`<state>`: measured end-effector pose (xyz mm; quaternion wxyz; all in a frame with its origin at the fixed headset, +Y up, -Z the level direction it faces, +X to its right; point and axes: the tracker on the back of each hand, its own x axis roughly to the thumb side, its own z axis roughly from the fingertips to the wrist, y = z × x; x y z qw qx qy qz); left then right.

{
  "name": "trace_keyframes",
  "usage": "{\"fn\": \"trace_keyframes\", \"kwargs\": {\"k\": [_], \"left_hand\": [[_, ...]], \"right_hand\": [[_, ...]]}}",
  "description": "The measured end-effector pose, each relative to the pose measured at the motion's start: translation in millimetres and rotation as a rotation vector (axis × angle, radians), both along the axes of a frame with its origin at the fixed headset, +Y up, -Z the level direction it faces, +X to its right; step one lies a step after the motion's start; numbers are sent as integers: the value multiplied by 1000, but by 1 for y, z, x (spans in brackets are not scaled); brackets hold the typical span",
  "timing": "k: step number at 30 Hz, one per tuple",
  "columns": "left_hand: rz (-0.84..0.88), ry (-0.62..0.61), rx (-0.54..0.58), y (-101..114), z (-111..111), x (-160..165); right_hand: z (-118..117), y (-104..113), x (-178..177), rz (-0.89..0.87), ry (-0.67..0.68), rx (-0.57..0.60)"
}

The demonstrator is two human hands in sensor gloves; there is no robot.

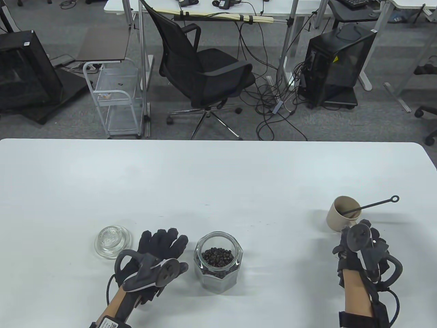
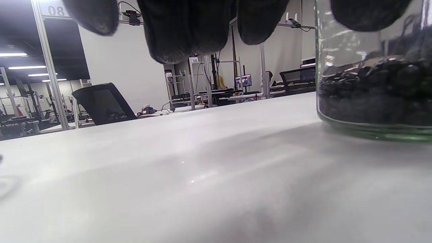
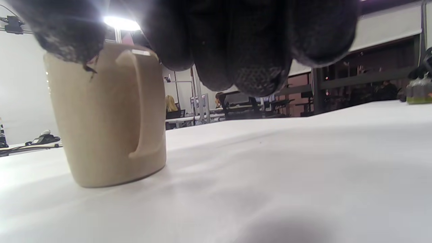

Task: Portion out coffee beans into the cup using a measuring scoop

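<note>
A glass jar with coffee beans in its lower part stands uncapped near the front middle of the white table. My left hand lies just left of it, fingers straight and spread, holding nothing; the jar fills the right of the left wrist view. At the right, a beige cup holds a black long-handled scoop, whose handle leans out to the right. My right hand sits just in front of the cup, fingers loosely curled and empty.
The jar's glass lid lies on the table left of my left hand. Beyond the table's far edge stand a black office chair, a small wire cart and a computer tower among floor cables.
</note>
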<state>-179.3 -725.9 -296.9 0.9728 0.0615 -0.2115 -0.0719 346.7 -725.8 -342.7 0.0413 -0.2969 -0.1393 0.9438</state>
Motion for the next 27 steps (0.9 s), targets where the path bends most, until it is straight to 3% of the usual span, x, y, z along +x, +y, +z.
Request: {"fn": "trace_keyframes", "kwargs": {"k": [10,15,18,22,27], "left_hand": [[-16,4,0,0,0,1],[-17,7,2,0,0,1],[-14,12,3,0,-1,0],[-14,13,0,-1,-1,0],[-24,17,-6,-1,-2,0]], "right_hand": [[-5,-11,12,-181,9,85],[-4,-9,4,-186,43,132],[-4,-6,-11,-234,133,176],[-8,-2,-52,-370,360,222],[-18,-1,-119,-501,661,147]]}}
